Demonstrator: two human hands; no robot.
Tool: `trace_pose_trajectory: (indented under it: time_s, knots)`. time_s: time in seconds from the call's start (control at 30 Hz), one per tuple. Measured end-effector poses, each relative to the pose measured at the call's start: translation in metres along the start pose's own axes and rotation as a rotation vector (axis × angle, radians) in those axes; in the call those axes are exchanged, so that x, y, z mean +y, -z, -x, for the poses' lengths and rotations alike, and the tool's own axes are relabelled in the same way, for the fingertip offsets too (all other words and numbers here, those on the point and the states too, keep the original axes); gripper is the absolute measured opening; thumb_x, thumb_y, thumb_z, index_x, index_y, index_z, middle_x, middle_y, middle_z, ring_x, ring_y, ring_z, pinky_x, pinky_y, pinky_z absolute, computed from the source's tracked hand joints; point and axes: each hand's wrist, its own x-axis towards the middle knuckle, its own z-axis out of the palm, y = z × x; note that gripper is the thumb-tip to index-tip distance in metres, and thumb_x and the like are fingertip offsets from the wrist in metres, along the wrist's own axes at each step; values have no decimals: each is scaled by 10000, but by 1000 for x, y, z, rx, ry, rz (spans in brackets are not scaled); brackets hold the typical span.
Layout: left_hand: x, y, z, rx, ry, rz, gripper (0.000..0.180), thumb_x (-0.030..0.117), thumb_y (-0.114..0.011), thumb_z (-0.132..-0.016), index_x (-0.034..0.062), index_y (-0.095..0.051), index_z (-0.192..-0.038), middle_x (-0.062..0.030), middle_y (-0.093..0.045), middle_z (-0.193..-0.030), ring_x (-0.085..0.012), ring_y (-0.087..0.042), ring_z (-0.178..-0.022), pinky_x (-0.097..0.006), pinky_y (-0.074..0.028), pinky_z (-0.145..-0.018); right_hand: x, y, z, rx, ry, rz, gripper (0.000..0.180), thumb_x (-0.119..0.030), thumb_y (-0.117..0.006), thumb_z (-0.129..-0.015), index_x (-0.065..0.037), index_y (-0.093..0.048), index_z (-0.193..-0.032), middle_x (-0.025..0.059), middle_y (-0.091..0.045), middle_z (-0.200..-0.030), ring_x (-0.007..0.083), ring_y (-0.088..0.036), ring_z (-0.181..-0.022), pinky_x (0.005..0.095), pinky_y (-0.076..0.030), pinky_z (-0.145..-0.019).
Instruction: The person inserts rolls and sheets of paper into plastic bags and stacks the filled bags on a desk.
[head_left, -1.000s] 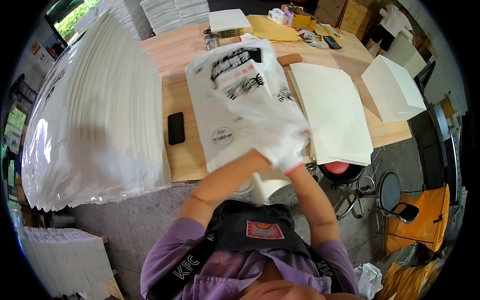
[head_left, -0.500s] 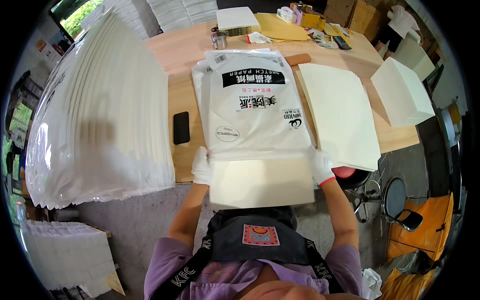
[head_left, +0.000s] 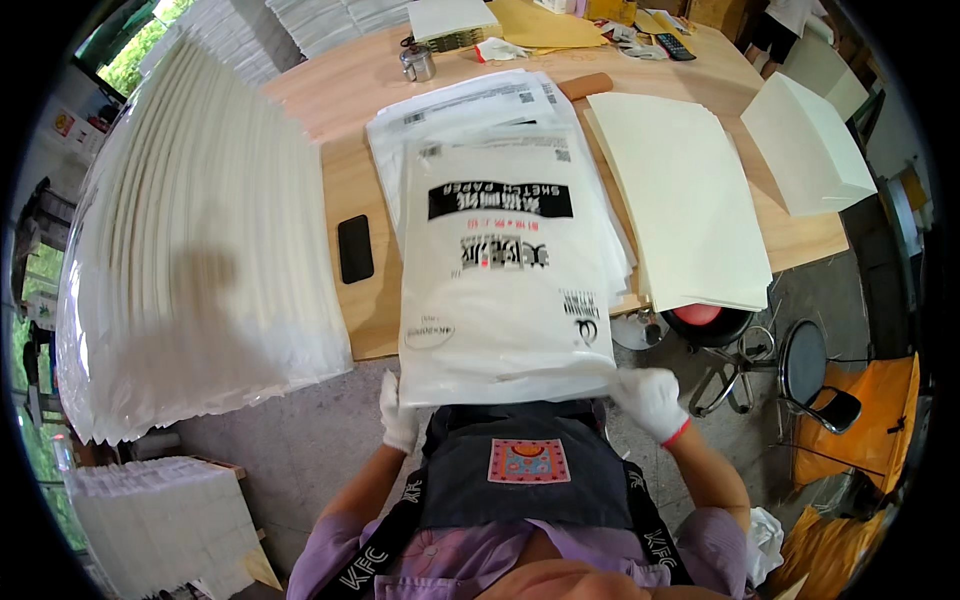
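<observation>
A white plastic bag (head_left: 505, 320) with a black printed band lies near my body, its open end hanging past the table's front edge. Cream paper fills it, faintly seen through the film. At the bag's lower left corner, my left hand (head_left: 399, 412), in a white glove, is closed on the edge. My right hand (head_left: 650, 402), gloved with a red cuff, pinches the lower right corner. Beneath and behind this bag lies a pile of more printed plastic bags (head_left: 390, 150). The fingers under the film are partly hidden.
A black phone (head_left: 356, 249) lies left of the bags, beside a tall plastic-wrapped stack (head_left: 200, 250). Cream paper sheets (head_left: 690, 200) lie to the right, with another paper block (head_left: 805, 150) beyond. A metal cup (head_left: 417, 63) stands at the back. Stools (head_left: 803, 360) are at right.
The bag has come toward me over the paper, which stuck out before and is now covered. Both hands moved nearer my body. More of the bags underneath shows.
</observation>
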Motion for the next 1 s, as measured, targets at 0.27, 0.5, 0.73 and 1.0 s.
trace_pose_trajectory:
  time_s: [0.27,0.5,0.73,1.0]
  knots:
    - [-32,41,-17,-8,366,423,263,212,-574,-909,55,-488,-1102,-66,-633,-908,-223,-639,-897,-313,-480,-831,53,-45,17,-34,-572,-727,258,-254,-560,-943,-25,-670,-989,111,-702,-880,159,-680,-806,299,-517,-691]
    - [50,-9,-63,-305,-285,-430,409,318,-567,-933,-23,-599,-1156,-173,-675,-1041,-257,-641,-1015,-349,-485,-886,66,-148,-30,96,-714,-1569,248,-203,-552,-958,-25,-588,-1127,2,-627,-965,88,-563,-871,245,-462,-771]
    - [284,-56,-26,-273,-795,-392,304,246,-554,-949,11,-616,-1131,-134,-628,-919,-218,-587,-822,-288,-469,-765,-22,-98,-86,-213,-289,-2052,459,-199,-508,-969,-11,-387,-1370,103,-556,-1258,197,-540,-1155,353,-446,-980]
    - [437,138,37,556,-1154,86,456,248,-501,-980,7,-435,-1361,-126,-573,-1239,-220,-538,-1168,-371,-431,-993,-182,79,-270,-51,234,-1764,430,-282,-563,-953,-9,-527,-1283,94,-592,-1215,159,-563,-1083,323,-457,-933]
